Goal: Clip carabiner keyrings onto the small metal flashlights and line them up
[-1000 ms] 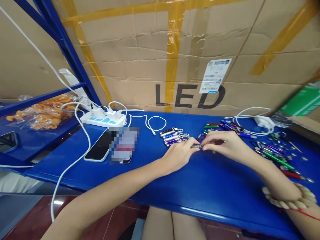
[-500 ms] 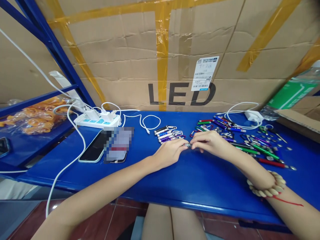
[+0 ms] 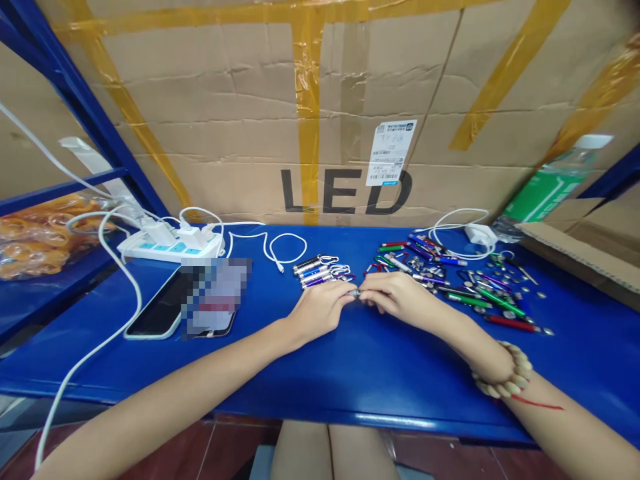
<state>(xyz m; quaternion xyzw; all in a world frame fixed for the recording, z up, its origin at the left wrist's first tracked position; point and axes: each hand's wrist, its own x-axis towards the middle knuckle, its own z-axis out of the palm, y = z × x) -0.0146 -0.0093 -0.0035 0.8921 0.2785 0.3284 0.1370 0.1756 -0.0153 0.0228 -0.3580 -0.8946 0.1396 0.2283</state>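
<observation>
In front of me my left hand (image 3: 320, 310) is closed in a pinch around a small silvery metal piece (image 3: 355, 293), mostly hidden by the fingers. From the other side my right hand (image 3: 395, 295) pinches its right end, thumb and fingertips together. Just behind the left hand lies a row of mini keychain flashlights (image 3: 314, 272) with carabiner clips, in black, blue and purple. A loose pile of coloured flashlight tubes (image 3: 505, 303), clips and small round metal parts spreads to the right of my right hand.
On the left of the blue table (image 3: 320, 373) are two phones (image 3: 155, 313), a white power strip (image 3: 170, 250) and white cables. A large cardboard box (image 3: 240, 133) stands behind. Back right are a charger (image 3: 481, 235), a green-labelled bottle (image 3: 545, 190) and an open carton (image 3: 580, 263).
The view has shifted, so everything sits further left. Both hands stay together on the small metal piece, with the right fingers slightly changed in their grip.
</observation>
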